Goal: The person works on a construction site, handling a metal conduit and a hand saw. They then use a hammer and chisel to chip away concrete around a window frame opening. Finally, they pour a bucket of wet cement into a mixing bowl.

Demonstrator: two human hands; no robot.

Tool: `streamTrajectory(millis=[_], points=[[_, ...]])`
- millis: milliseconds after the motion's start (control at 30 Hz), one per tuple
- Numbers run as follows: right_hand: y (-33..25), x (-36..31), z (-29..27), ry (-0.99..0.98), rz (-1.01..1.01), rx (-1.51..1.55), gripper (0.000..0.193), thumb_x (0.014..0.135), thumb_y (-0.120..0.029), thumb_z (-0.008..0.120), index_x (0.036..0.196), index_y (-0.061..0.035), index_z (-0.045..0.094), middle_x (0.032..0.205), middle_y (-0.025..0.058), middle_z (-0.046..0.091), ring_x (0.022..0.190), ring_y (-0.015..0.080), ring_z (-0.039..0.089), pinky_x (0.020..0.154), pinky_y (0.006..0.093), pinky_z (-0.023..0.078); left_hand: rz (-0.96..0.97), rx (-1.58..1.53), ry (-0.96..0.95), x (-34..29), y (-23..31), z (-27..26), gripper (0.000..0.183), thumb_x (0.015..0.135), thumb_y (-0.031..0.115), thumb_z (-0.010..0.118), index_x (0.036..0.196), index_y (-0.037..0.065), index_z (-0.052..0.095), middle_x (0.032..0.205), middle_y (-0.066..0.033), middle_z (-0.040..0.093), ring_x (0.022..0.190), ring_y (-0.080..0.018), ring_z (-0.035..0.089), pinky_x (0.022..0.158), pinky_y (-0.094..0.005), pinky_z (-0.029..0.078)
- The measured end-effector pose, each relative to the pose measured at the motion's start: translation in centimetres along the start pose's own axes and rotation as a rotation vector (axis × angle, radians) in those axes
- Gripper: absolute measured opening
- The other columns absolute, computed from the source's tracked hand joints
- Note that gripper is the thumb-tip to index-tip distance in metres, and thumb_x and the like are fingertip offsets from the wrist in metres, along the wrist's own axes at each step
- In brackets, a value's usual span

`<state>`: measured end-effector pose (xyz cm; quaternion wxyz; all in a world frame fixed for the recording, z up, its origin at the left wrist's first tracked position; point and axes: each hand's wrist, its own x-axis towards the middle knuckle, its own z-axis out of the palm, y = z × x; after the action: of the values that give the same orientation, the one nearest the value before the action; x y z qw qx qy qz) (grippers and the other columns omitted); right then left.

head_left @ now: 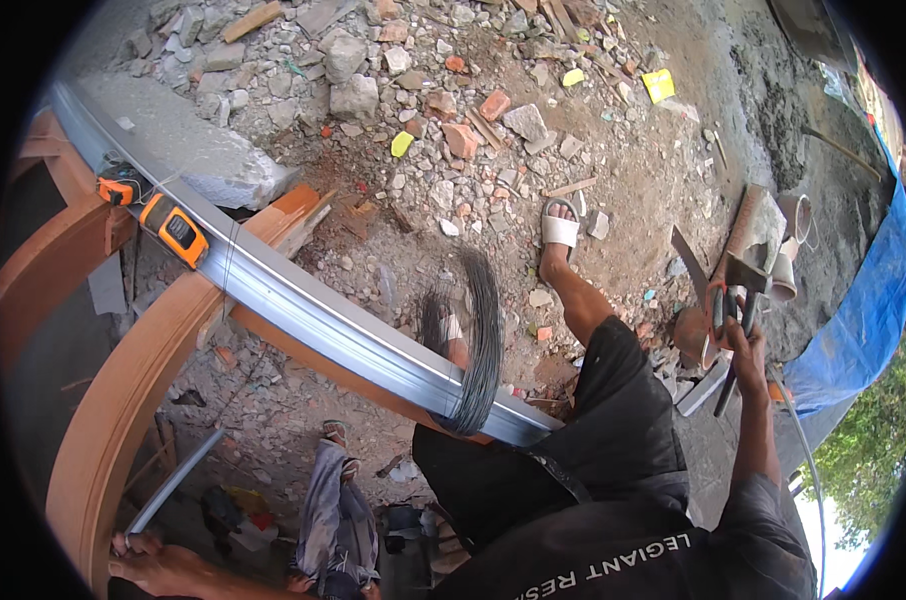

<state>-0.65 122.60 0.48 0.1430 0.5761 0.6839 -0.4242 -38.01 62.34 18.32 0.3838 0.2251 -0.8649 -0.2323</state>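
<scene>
In the head view, the right hand (747,348) was out at the right side, its fingers closed round the dark handle of a tool (749,312) whose metal head pointed up the picture. That tool stood just beside a saw (689,262), with the blade slanting up and to the left, and near some pale pipes (793,225). The left hand (145,565) was low at the left edge, its fingers curled beside the wooden frame (123,430) and the lower end of a metal tube (178,480); whether it had hold of either one, or how tightly, could not be told. A long shiny metal strip (318,318) ran across the wood, bearing two orange-and-black tape measures (177,232) at its upper left and a bundle of dark wire (483,340) draped over it near the person's black shorts (623,400). Broken bricks and stones (463,140) covered the ground beyond. Another person's grey trousers (335,510) showed at the bottom, and a blue tarp (858,310) hung at the far right.
</scene>
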Motion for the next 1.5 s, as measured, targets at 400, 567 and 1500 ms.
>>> streamTrajectory(millis=[400,567,1500], points=[[2.4,12.4,-8.8,-0.255,-0.013,0.137,0.048,0.086,-0.025,0.057,0.125,0.0002,0.046,0.072,-0.0033,0.051,0.06,0.0033,0.039,0.053,0.0202,0.033,-0.307,0.391,-0.182,-1.9,6.1,-1.0,0.081,0.078,0.06,0.057,0.123,-0.006,0.044,0.099,-0.0128,0.053,0.059,-0.0143,0.045,0.048,-0.0268,0.036],[4.5,12.6,-13.4,-0.316,-0.016,0.097,0.025,0.084,-0.021,0.057,0.098,-0.0011,0.054,0.064,-0.0012,0.051,0.055,0.0056,0.042,0.049,0.0226,0.034,-0.275,0.451,-0.181,-2.1,7.6,-1.6,0.095,0.071,0.06,0.064,0.125,-0.014,0.037,0.116,-0.0216,0.049,0.099,-0.0265,0.05,0.085,-0.0349,0.042],[9.5,-2.1,-17.9,-0.13,-0.041,0.492,0.018,0.085,-0.018,0.054,0.097,-0.0047,0.057,0.07,0.0017,0.056,0.056,0.0103,0.05,0.049,0.0262,0.041,-0.183,0.67,-0.901,-12.3,12.7,1.1,0.052,0.075,0.048,0.06,0.098,0.001,0.062,0.099,-0.0213,0.062,0.095,-0.0348,0.059,0.083,-0.0426,0.044]])
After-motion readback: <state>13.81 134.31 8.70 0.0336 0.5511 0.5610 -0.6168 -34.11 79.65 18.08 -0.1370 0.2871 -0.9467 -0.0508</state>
